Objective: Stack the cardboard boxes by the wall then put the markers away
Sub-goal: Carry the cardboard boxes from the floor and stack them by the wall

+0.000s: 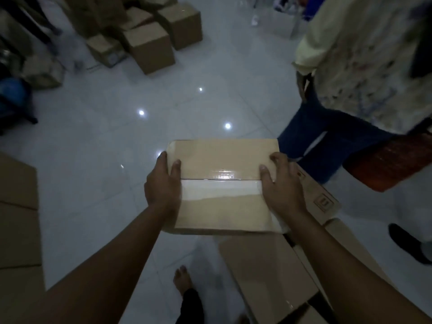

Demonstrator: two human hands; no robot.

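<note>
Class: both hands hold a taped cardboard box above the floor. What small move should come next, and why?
Probably carry the box forward toward the pile of boxes across the floor. The left hand and right hand already grip its sides, and another person stands to the right.

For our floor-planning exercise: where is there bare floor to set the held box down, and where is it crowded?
Bare tiles lie between the held box, the far pile and the bystander. Crowded: boxes at near right and left edge.
</note>
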